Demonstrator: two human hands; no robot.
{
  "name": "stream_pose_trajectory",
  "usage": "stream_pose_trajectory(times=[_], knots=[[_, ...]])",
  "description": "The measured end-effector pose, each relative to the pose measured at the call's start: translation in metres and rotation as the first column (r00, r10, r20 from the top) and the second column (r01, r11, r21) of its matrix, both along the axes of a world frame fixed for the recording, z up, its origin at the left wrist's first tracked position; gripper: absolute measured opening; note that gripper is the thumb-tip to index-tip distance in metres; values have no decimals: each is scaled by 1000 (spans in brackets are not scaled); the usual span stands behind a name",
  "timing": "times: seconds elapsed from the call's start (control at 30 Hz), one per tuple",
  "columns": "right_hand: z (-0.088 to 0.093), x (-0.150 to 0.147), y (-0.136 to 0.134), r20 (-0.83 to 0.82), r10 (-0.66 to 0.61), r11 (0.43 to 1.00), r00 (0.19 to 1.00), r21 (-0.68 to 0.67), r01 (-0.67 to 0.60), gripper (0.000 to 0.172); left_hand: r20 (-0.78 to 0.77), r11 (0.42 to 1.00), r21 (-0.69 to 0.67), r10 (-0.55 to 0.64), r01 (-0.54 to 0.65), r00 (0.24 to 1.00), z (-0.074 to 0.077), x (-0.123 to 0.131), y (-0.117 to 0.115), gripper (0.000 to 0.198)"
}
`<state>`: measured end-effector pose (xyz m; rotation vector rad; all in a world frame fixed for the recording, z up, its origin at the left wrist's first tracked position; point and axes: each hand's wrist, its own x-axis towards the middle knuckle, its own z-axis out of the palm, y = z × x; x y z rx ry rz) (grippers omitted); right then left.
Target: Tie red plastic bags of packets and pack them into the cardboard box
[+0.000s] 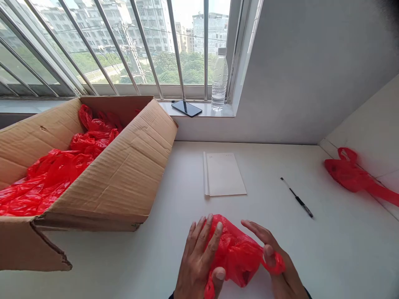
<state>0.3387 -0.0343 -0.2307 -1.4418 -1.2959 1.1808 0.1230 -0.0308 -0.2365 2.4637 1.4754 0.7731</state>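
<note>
A crumpled red plastic bag (237,253) lies on the white table (336,253) near the front edge, between both hands. My left hand (198,261) rests on the bag's left side, fingers stretched over it and thumb pressing the plastic from below. My right hand (277,265) is at the bag's right end, thumb and fingers pinching a twisted handle loop of the bag.
An open cardboard box (124,174) at the left holds several red bags (62,166). A white notepad (224,173) and a black pen (297,198) lie mid-table. Another red bag (355,174) lies at the right wall. A phone (186,108) and water bottle (220,79) stand on the windowsill.
</note>
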Motion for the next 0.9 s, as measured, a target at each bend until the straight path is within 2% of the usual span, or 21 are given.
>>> stream_pose_trajectory(times=[0.07, 0.13, 0.27, 0.4, 0.57, 0.7, 0.8, 0.9], knots=[[-7, -13, -5, 180, 62, 976, 982, 193, -97, 45, -77, 997, 37, -69, 72, 995, -6, 12, 3, 63], [-22, -22, -9, 331, 91, 934, 939, 299, -196, 47, -135, 996, 38, -69, 75, 988, -15, 19, 4, 58], [-52, -26, -12, 527, 75, 896, 846, 337, -289, 52, -207, 998, 42, -26, 35, 978, -33, 22, 3, 57], [-65, -23, -13, 624, 66, 884, 779, 325, -336, 56, -269, 997, 68, -19, 39, 963, -41, 21, 3, 63], [-70, -26, -11, 662, 74, 881, 746, 307, -360, 61, -256, 996, 85, -9, 32, 967, -43, 23, 6, 61], [-70, -27, -9, 636, 90, 886, 766, 301, -354, 60, -208, 997, 72, -10, 25, 978, -42, 23, 7, 60], [-59, -17, -5, 551, 164, 890, 818, 275, -364, 54, -125, 1000, 30, -1, 5, 992, -32, 18, 7, 53], [-40, 1, 1, 442, 241, 917, 864, 189, -352, 50, -33, 999, -5, 38, -38, 999, -15, 9, 7, 51]])
